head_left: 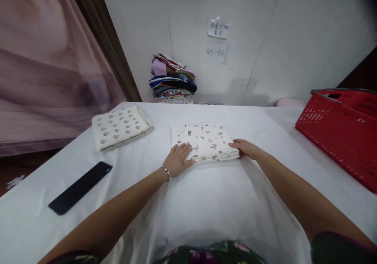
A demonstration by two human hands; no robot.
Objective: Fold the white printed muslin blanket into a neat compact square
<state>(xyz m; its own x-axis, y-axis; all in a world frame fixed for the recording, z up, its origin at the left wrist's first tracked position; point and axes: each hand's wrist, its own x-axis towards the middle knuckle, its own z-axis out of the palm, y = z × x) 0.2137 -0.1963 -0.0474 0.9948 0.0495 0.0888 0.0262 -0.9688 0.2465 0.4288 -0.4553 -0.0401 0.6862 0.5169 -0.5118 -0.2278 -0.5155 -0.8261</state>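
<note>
A white cloth (203, 140) with small palm-tree and leaf prints lies folded into a thick rectangle in the middle of the table. My left hand (178, 160) rests flat on its near left corner, fingers stretched out. At the right edge, my right hand (246, 148) pinches the folded layers, thumb on top and the other fingers partly hidden beneath. To the left lies a second folded cloth (122, 126), cream with grey and red motifs.
The table has a white cover (206, 201). A black flat slab (81, 187) lies at the left, and a red plastic basket (338, 134) stands at the right. Behind the table's far edge rises a stack of folded fabrics (173, 79) against the wall. A pink curtain (44, 68) hangs at the left.
</note>
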